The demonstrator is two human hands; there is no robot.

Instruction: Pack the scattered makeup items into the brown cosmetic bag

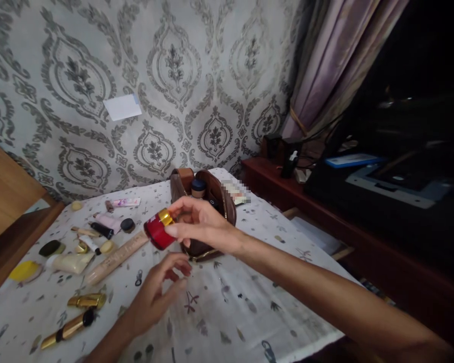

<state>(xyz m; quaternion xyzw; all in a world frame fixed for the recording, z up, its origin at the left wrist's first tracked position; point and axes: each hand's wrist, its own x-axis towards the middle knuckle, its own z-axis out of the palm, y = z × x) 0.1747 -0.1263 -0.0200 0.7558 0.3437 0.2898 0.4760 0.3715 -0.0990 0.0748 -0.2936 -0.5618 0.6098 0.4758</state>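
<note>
A small red bottle with a gold cap (159, 233) is gripped between the thumb and fingers of my right hand (196, 224), tilted, above the table. Behind that hand stands an open brown cosmetic bag (227, 201), its zip undone. A dark-lidded jar (198, 188) shows inside it, and my right hand hides part of the opening. Below and in front of the bag, my left hand (162, 285) is held with thumb and fingers apart and nothing between them. A long beige tube (117, 257) lies to the left of both hands.
Several cosmetics lie on the left, among them a cream tube (71, 262), a gold lipstick tube (87, 301), a black-and-gold tube (68, 328) and a yellow round item (24, 271). A patterned white cloth (212, 333) covers the table. A dark red cabinet (272, 184) borders the right.
</note>
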